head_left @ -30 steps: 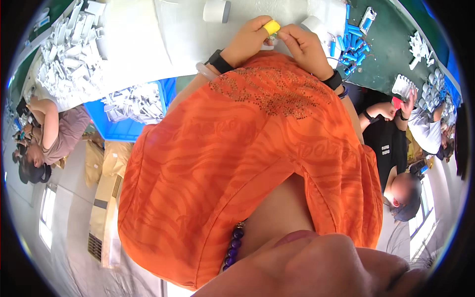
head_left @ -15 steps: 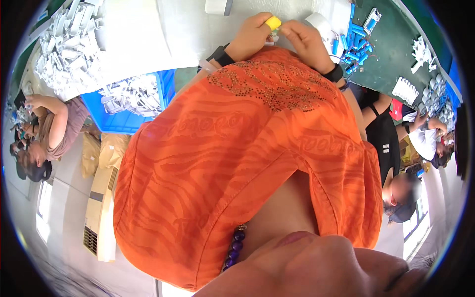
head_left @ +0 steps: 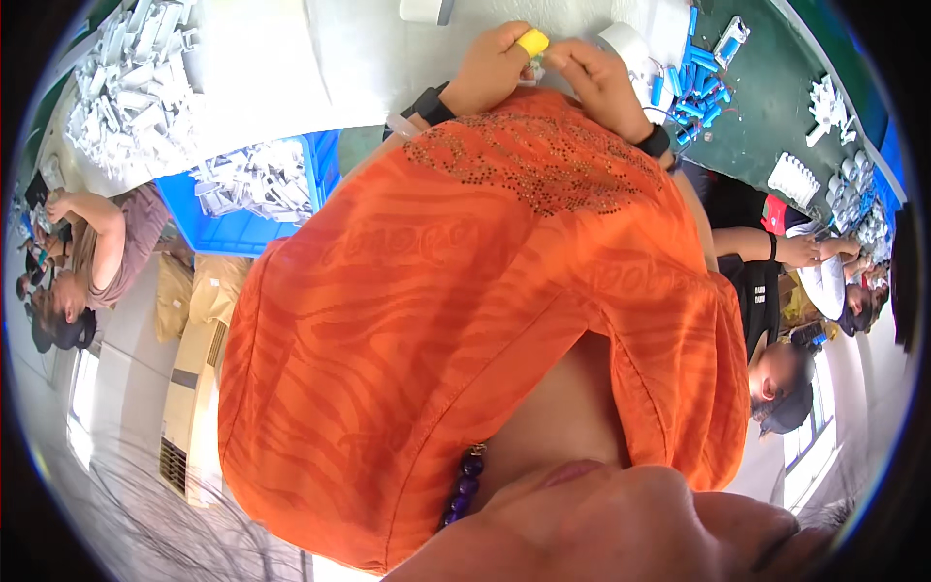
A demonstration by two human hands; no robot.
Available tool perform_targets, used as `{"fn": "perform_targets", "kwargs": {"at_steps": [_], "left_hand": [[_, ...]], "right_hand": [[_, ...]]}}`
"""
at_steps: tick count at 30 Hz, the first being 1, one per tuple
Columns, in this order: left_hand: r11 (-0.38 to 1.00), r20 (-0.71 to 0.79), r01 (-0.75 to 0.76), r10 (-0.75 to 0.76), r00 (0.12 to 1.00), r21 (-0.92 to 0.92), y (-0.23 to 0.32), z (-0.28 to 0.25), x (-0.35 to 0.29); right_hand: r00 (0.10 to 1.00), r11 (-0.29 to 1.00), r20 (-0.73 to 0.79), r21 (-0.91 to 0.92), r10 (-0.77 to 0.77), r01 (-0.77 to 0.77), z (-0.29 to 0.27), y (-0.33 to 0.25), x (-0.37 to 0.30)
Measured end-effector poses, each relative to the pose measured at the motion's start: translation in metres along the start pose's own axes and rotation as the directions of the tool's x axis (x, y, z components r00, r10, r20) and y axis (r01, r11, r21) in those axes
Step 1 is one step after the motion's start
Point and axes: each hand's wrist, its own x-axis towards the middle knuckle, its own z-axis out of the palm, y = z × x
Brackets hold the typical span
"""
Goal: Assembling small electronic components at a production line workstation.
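Observation:
My left hand (head_left: 488, 73) is closed over the table's near edge, with a small bright yellow piece (head_left: 532, 42) at its fingertips. Whether that piece is held or worn as a finger cover cannot be told. My right hand (head_left: 603, 85) is closed close beside it, thumb and fingers pinched together. Between the two hands a small whitish part (head_left: 533, 72) shows, mostly hidden by fingers and my orange shirt. A white roll-like object (head_left: 624, 44) stands just beyond my right hand.
Blue cylindrical cells (head_left: 700, 82) with wires lie to the right. A heap of white plastic parts (head_left: 136, 107) covers the table's left. Below it stands a blue bin (head_left: 233, 238) of similar pieces. Co-workers sit left (head_left: 121, 238) and right (head_left: 761, 291).
Both of my hands stay nearly in place, the left shifting very slightly. The co-worker on the right has stretched an arm outward; the one on the left has moved a little.

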Motion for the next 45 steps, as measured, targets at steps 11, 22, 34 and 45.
{"fn": "perform_targets", "kwargs": {"at_steps": [11, 22, 34, 45], "left_hand": [[0.982, -0.165, -0.031, -0.001, 0.986, -0.188, 0.009, 0.001, -0.002], [0.982, -0.212, -0.189, 0.180, 0.961, -0.024, 0.017, -0.004, -0.006], [0.964, -0.304, -0.264, 0.239, 0.922, -0.043, 0.019, -0.012, -0.011], [0.784, -0.215, -0.186, 0.377, 0.901, 0.593, 0.028, -0.040, -0.008]], "right_hand": [[0.957, 0.929, 0.007, 0.238, 0.291, -0.285, -0.017, -0.009, -0.009], [0.963, 0.950, -0.060, 0.189, 0.262, -0.247, 0.011, 0.000, 0.013], [0.974, 0.978, -0.140, 0.136, 0.176, -0.157, 0.035, 0.001, 0.009], [0.964, 0.996, -0.265, 0.081, -0.001, 0.023, 0.029, -0.002, -0.015]]}}
